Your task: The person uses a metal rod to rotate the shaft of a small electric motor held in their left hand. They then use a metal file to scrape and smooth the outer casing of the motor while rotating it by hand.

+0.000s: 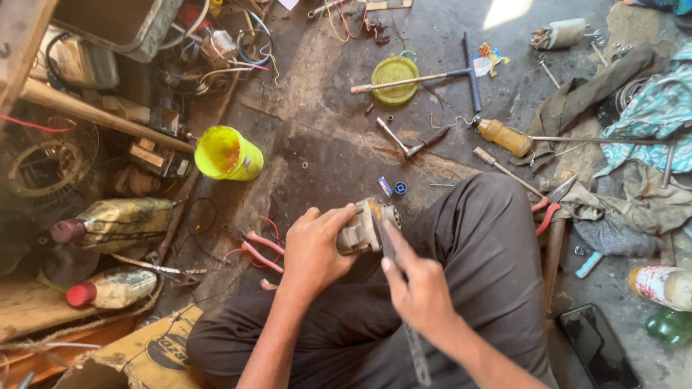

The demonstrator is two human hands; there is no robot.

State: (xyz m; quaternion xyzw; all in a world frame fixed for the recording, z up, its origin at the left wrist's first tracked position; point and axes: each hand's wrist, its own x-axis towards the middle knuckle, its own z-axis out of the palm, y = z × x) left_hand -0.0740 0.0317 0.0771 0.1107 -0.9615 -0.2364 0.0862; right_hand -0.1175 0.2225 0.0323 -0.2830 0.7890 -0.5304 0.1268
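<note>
Grimy grey metal motor part (pixel 364 229) sat over the person's dark-trousered lap, clamped in the left hand (pixel 311 252). Right hand (pixel 420 288) was wrapped round a long flat steel file (pixel 404 302) laid against it, pink-handled pliers (pixel 258 248) on the oily concrete floor (pixel 324 144) nearby.

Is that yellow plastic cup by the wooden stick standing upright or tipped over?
Tipped over. The yellow plastic cup lies on its side on the dark floor, with its open mouth facing the camera's left.

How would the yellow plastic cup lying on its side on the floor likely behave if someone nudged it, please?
The yellow cup lies on its side, so it would probably roll in a curve. It looks thin, empty plastic, so likely light and easily pushed.
</note>
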